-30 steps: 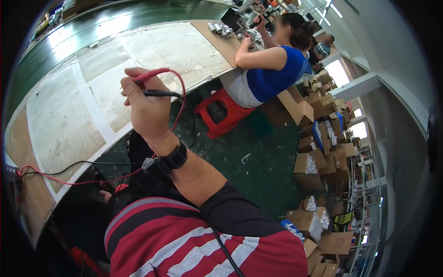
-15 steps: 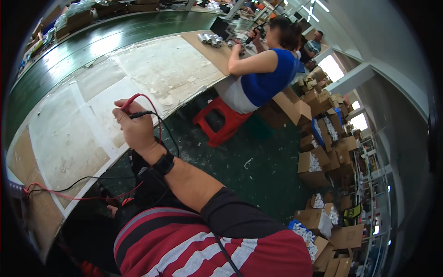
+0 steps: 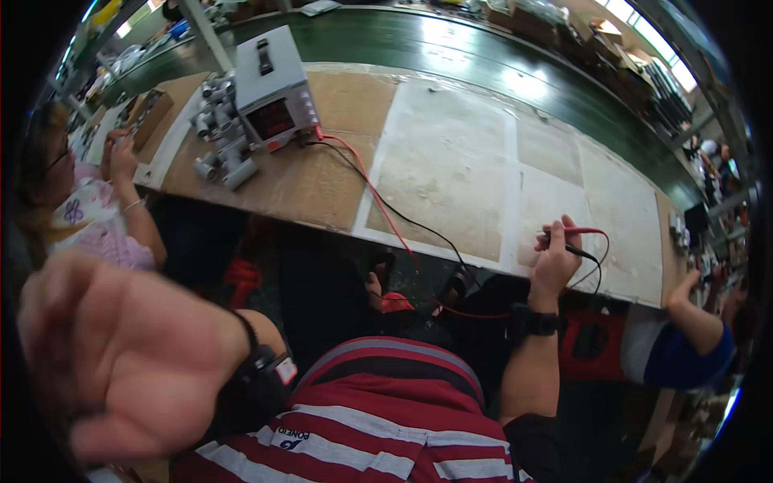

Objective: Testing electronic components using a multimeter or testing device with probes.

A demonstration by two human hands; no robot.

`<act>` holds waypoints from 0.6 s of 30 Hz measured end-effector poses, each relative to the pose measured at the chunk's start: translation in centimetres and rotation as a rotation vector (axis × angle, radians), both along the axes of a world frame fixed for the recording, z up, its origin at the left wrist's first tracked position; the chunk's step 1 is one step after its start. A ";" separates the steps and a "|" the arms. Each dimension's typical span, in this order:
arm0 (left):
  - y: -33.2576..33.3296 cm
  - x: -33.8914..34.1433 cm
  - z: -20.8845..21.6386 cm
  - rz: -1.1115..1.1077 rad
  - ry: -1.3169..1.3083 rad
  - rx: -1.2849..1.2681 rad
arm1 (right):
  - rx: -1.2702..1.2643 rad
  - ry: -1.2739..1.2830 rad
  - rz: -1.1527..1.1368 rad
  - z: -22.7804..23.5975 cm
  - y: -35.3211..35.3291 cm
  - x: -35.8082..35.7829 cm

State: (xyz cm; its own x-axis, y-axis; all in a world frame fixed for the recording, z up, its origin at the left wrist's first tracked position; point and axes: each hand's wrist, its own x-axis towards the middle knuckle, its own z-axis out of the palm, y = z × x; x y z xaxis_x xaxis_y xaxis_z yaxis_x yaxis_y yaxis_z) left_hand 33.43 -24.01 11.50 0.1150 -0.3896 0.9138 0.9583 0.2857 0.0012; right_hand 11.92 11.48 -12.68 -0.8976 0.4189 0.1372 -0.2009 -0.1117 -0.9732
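Note:
My right hand (image 3: 554, 264) is closed around a red test probe (image 3: 573, 231) and a black test probe (image 3: 575, 250), above the near edge of the workbench (image 3: 451, 161). Their leads loop off to the right of the hand. My left hand (image 3: 137, 354) is large and blurred at the lower left, close to the camera. Its palm shows nothing in it and the thumb stands apart from the fingers. A grey bench power supply (image 3: 278, 80), with a top handle and a lit red display, stands on the bench. Red and black leads (image 3: 372, 189) run from its front.
Grey-white cylindrical parts (image 3: 227, 149) are piled left of the power supply. A co-worker (image 3: 88, 193) sits at the left, and another in blue (image 3: 684, 346) at the right, by a red stool (image 3: 592, 346). A green conveyor belt (image 3: 378, 40) runs behind the bench.
The view has swung left, bringing the power supply, the cylindrical parts and the left co-worker into sight. My left hand has come into view. My right hand still holds the probes.

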 end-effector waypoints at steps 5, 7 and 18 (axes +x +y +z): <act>0.9 -7.4 -14.3 -0.357 -0.834 0.287 | 0.063 -0.010 0.068 -0.4 -0.8 0.0; 1.0 -9.6 -19.3 -0.414 -1.184 0.422 | 0.081 -0.017 0.063 -0.3 -1.2 -0.1; -2.5 -15.7 -23.7 0.223 -1.275 -0.300 | 0.181 0.016 0.125 -1.8 -0.4 -1.1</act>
State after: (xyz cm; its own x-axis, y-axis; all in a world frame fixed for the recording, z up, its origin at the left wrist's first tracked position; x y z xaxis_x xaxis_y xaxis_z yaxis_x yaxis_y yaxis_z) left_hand 17.70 -26.47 -12.19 -0.8465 -0.2396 0.4754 0.2663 0.5826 0.7679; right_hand 10.82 11.06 -14.52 -0.9382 0.2714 0.2146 -0.2118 0.0399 -0.9765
